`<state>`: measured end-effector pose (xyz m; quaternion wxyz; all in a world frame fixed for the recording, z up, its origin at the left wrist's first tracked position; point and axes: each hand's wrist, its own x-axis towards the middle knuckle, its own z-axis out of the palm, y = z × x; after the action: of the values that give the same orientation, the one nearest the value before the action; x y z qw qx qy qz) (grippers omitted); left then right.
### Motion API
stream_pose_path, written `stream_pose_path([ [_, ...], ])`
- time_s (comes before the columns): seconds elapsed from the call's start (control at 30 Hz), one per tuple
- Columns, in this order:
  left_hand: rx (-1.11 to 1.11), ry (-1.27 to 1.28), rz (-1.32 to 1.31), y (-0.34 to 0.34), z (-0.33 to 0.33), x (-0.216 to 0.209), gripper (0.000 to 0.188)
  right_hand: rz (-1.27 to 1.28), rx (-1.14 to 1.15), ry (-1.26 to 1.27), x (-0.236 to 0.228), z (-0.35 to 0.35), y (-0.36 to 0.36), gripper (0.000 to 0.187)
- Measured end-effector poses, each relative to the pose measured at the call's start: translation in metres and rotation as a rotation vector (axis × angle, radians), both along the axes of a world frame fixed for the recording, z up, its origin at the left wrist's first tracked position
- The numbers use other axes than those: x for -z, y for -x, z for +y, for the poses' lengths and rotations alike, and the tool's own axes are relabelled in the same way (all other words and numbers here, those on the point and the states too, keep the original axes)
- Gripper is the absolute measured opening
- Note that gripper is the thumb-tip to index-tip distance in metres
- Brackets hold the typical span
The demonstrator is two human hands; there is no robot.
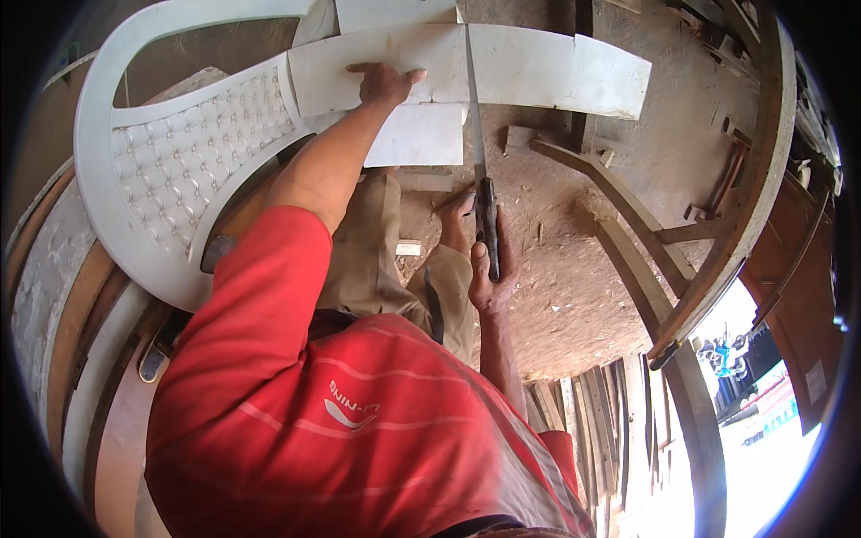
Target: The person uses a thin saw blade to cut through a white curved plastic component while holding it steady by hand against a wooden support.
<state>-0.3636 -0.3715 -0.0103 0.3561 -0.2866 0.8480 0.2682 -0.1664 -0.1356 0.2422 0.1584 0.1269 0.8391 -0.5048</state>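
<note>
A long white board [556, 67] lies across a white plastic chair [99, 193]. My left hand [387, 85] rests on the board's left part, with thumb and a finger stretched out over the surface. In my right hand [491, 278] is the dark handle of a handsaw [485, 202], gripped from the near side. The saw's narrow blade [474, 117] points away from me and crosses the board at a cut line to the right of my left hand. A shorter white panel [417, 136] shows under the board's near edge.
Wooden frame pieces [628, 193] and a curved beam [762, 179] stand to the right. Stacked boards [54, 332] lean at the left. Timber strips [601, 412] lie behind me on the right. My foot [456, 220] is on the brown dirt floor [556, 296], near the saw handle.
</note>
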Motion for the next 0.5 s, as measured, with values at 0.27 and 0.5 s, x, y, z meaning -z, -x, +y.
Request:
stream_pose_path([
  [0.27,0.033,0.029,0.056,0.001,0.006,-0.008,0.119,-0.013,0.128,0.059,0.047,0.013,-0.031,0.056],
  [0.5,0.006,0.116,0.092,-0.004,0.006,0.0,0.12,-0.05,0.147,0.122,0.065,0.022,-0.039,0.058],
])
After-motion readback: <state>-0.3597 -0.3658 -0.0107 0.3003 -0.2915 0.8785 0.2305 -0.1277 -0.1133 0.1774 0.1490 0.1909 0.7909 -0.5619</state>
